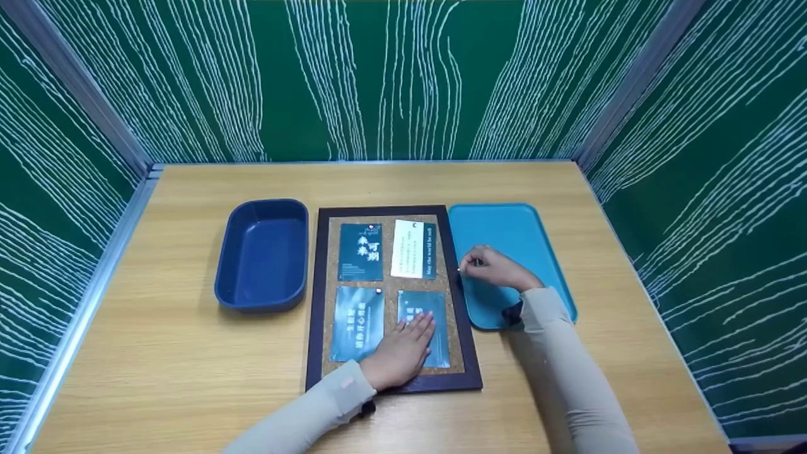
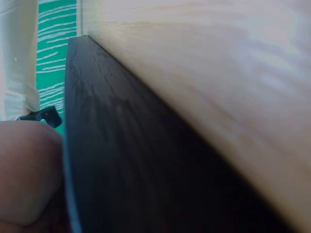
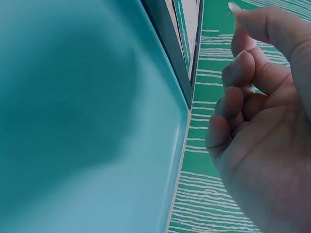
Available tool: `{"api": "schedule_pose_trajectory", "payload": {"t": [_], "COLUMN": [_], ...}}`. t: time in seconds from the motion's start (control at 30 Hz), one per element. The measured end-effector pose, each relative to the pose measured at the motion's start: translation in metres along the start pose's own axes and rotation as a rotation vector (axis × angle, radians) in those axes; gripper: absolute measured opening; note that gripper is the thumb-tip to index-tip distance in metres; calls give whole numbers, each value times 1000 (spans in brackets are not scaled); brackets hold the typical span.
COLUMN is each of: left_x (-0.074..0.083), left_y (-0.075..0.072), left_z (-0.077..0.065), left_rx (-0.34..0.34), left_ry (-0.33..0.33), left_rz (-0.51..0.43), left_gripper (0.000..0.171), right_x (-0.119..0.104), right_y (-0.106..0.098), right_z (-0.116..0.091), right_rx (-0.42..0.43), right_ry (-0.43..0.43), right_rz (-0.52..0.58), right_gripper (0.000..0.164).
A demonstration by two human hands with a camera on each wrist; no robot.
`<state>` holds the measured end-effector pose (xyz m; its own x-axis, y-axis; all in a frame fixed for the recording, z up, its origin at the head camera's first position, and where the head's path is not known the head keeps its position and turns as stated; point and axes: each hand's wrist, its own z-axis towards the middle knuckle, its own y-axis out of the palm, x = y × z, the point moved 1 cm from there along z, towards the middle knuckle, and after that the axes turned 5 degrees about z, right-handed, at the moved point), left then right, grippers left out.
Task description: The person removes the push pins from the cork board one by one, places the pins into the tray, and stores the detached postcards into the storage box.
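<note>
My left hand (image 1: 398,358) rests with straight fingers on the lower right teal card (image 1: 439,337), covering part of it, on a dark-framed corkboard (image 1: 389,285). Above the teal tray, my right hand (image 1: 495,268) pinches a thumbtack (image 3: 233,7) between thumb and forefinger, its short point showing in the right wrist view. Three other cards lie on the cork: upper left (image 1: 353,258), upper right (image 1: 408,252) and lower left (image 1: 357,328). A small tack sits at the top edge of each of these three. The left wrist view mostly shows the dark frame (image 2: 112,136).
A deep blue bin (image 1: 261,302) stands left of the corkboard on the wooden table (image 1: 157,353). Against the board's right side lies the shallow teal tray (image 1: 498,230). Green panels (image 1: 277,113) with white lines enclose the back and sides.
</note>
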<state>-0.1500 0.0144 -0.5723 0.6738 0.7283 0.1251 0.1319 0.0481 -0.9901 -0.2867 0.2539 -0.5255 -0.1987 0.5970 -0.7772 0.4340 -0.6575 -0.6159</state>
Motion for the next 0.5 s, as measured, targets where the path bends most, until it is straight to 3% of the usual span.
{"api": "schedule_pose_trajectory", "payload": {"t": [0.13,0.5], "left_x": [0,-1], "left_y": [0,2], "left_z": [0,0], "left_rx": [-11,-16], "left_ry": [-7,-1], "left_rz": [-12,-9], "left_gripper": [52,52], "right_x": [4,14], "right_y": [-6,-22], "right_z": [-1,-3], "right_rx": [10,58], "right_ry": [32,11], "right_rz": [-1,-25], "right_gripper": [16,21]}}
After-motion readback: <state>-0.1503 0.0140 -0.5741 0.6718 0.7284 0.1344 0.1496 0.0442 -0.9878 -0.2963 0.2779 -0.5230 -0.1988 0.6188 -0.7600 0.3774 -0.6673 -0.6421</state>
